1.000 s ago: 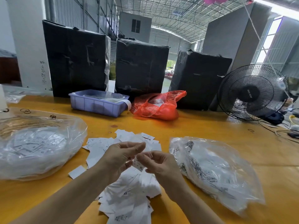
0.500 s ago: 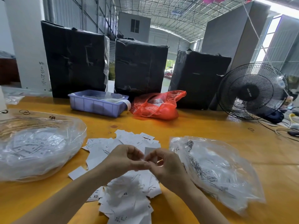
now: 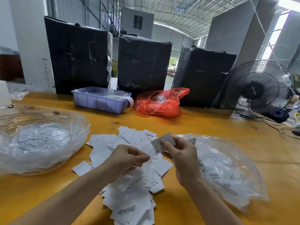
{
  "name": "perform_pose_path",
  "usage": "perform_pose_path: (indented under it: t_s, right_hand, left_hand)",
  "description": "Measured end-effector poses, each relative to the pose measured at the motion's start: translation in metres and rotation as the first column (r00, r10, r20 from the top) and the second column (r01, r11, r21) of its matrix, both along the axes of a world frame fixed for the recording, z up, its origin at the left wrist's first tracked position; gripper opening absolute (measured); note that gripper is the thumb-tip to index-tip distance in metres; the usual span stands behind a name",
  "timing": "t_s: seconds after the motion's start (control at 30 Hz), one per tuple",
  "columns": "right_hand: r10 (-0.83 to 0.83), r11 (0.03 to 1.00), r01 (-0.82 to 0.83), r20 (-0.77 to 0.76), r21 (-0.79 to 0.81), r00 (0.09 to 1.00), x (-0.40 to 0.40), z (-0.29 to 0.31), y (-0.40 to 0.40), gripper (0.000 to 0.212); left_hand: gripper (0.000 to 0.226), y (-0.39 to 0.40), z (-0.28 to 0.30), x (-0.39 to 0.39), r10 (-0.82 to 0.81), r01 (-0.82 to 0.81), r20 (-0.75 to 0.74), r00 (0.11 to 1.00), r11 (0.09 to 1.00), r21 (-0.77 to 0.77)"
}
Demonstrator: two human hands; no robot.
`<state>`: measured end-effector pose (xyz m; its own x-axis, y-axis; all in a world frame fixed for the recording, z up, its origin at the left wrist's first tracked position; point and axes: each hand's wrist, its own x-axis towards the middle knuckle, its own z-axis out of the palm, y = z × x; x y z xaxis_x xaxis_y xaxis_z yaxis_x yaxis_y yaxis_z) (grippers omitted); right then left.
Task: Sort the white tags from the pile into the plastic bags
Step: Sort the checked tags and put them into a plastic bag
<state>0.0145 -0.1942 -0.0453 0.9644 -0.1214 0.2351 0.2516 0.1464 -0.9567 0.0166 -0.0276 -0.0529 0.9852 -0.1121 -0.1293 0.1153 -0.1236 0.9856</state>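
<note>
Plastic bag (image 3: 40, 143) on the left, clear and bulging, lies on the yellow counter (image 3: 203, 125) with white tags showing through its film. Just right of it, one stray tag (image 3: 82, 168) lies apart from the pile of white tags (image 3: 129, 192), which spreads down the middle of the counter; some slips show size letters such as XS, XL and XXL. Over the pile hangs the left hand (image 3: 128, 159), its fingers curled with the tips drawn together; whether it pinches a slip I cannot tell. Beside it the right hand (image 3: 181, 153) pinches a single white tag (image 3: 162, 142) between thumb and fingers, held tilted above the pile, its printed face marked XL. Right of that hand lies a second clear bag (image 3: 227, 169), flatter, with printed tags inside.

Farther back stand a purple bin (image 3: 99, 103), then a red plastic bag (image 3: 159, 103), both in front of three black-wrapped boxes (image 3: 142, 64). At the far right a black fan (image 3: 256, 90) sits on the counter.
</note>
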Motion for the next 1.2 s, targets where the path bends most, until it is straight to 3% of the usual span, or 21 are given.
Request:
perform_pose_path:
  t_s: [0.13,0.43,0.73,1.2]
  right_hand:
    - [-0.005,0.999,0.006,0.024,-0.041,1.000,-0.0002,0.0014,-0.0001,0.001]
    - [-0.006,1.000,0.006,0.056,-0.001,0.998,-0.0018,0.0038,0.0000,0.003]
    - [0.023,0.997,-0.016,0.100,-0.071,0.995,-0.0035,0.0021,0.0035,0.002]
    - [0.099,0.980,-0.085,0.070,-0.181,0.993,-0.0058,0.0014,0.0014,0.006]
  left_hand:
    - [0.010,-0.0031,0.0005,-0.0030,-0.034,0.035,-0.008,0.999,0.999,0.014]
    - [0.009,-0.0042,0.0023,-0.0035,-0.051,0.050,0.016,0.999,0.996,0.068]
    - [0.013,-0.0060,0.0015,-0.0036,-0.069,0.059,0.069,0.995,0.989,0.132]
    - [0.011,0.0020,0.0052,0.0002,-0.015,0.013,0.060,0.998,0.999,0.038]
